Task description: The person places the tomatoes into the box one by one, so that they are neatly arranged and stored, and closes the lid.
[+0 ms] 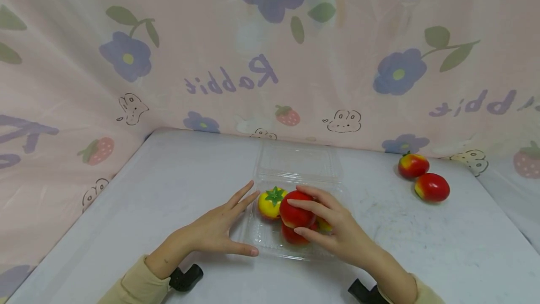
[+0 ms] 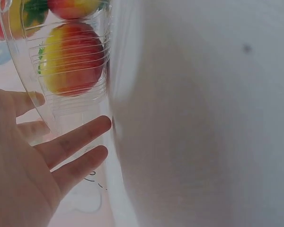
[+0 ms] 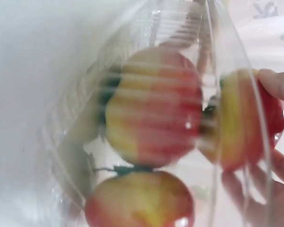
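My right hand (image 1: 343, 229) grips a red tomato (image 1: 296, 208) with thumb and fingers, above the clear plastic clamshell box (image 1: 270, 245). In the right wrist view the same tomato (image 3: 244, 123) shows its yellow part through the box wall. Inside the box sit a yellow-topped tomato (image 1: 270, 204) with a green star-shaped leaf, a red one (image 1: 293, 235) below the held one, and another (image 1: 324, 224) partly behind the right hand. My left hand (image 1: 215, 229) has its fingers spread beside the box's left side. Its fingertips are close to the wall; touching cannot be told.
The box's clear lid (image 1: 297, 161) lies folded back on the far side. Two more red tomatoes, one behind (image 1: 413, 166) and one in front (image 1: 432, 188), lie at the right of the white table (image 1: 190, 168). A patterned curtain (image 1: 211, 37) hangs along the back and left.
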Motion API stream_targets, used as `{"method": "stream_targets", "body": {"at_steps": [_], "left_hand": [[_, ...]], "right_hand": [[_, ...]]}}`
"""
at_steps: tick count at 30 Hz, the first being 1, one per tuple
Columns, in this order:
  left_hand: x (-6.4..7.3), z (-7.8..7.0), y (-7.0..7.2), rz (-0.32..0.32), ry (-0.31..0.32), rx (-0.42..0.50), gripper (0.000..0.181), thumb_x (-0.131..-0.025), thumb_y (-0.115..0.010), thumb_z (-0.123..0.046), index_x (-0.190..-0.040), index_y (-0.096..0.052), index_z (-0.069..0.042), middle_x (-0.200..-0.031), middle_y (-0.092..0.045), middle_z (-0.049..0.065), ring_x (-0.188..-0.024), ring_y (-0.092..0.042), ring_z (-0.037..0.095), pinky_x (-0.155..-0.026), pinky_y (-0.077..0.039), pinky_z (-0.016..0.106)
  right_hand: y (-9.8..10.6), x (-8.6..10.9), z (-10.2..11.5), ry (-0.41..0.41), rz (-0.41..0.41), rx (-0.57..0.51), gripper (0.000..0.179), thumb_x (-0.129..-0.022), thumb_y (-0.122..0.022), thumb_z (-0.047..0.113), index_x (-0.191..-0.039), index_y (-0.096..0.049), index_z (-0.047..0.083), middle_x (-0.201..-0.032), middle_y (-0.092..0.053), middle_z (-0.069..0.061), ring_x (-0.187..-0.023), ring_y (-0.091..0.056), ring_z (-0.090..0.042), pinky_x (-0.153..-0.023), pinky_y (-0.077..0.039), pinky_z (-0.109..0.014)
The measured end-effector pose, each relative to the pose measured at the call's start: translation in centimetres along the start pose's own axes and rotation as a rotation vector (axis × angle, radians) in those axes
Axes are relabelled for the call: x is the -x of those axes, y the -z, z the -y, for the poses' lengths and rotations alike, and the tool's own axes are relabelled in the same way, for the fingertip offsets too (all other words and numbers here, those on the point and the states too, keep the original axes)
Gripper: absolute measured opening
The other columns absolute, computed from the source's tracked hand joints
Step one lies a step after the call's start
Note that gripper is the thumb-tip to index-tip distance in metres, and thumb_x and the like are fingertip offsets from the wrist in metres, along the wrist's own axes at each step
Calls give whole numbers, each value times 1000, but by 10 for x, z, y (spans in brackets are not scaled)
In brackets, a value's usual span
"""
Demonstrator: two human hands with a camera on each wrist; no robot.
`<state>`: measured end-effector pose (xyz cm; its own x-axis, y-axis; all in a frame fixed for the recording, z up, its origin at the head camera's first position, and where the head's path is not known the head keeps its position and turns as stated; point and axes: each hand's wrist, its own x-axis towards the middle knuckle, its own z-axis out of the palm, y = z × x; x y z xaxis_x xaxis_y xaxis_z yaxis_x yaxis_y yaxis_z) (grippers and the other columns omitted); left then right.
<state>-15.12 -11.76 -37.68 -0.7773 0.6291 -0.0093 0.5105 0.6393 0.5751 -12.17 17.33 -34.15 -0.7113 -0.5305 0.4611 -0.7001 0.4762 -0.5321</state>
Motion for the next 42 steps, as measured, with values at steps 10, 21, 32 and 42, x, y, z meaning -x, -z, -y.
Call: {"method": "stream_targets", "body": {"at_steps": [10,21,32,42], "left_hand": [[-2,0,0,-1,-11,1,108,-71,-68,-69,-155,-16,-26,-163,4,-7,-136,-41,32,-98,-43,60],[-3,2,-1,0,-22,15,108,-71,-69,-68,-155,-14,-27,-162,6,-7,-137,-39,34,-98,-43,62],[-2,1,0,6,-27,27,108,-72,-69,-68,-155,-11,-32,-161,10,-12,-136,-39,35,-98,-43,61],[-2,1,0,1,-14,25,107,-71,-69,-69,-154,-11,-34,-161,10,-15,-136,-40,37,-97,-42,63]], "right_hand": [[-14,-8,3,40,35,31,51,-82,-76,23,-130,-58,27,-140,-48,-6,-125,-48,-24,-85,-57,-38],[-26,-13,4,49,94,10,50,-85,-74,27,-131,-57,27,-142,-47,-4,-127,-45,-21,-90,-54,-40],[-34,-18,6,74,221,7,48,-86,-72,26,-132,-58,28,-147,-45,-4,-132,-44,-23,-95,-51,-43],[-36,-16,5,54,280,0,41,-93,-62,27,-134,-56,24,-147,-45,-5,-134,-44,-23,-99,-48,-40]]}}
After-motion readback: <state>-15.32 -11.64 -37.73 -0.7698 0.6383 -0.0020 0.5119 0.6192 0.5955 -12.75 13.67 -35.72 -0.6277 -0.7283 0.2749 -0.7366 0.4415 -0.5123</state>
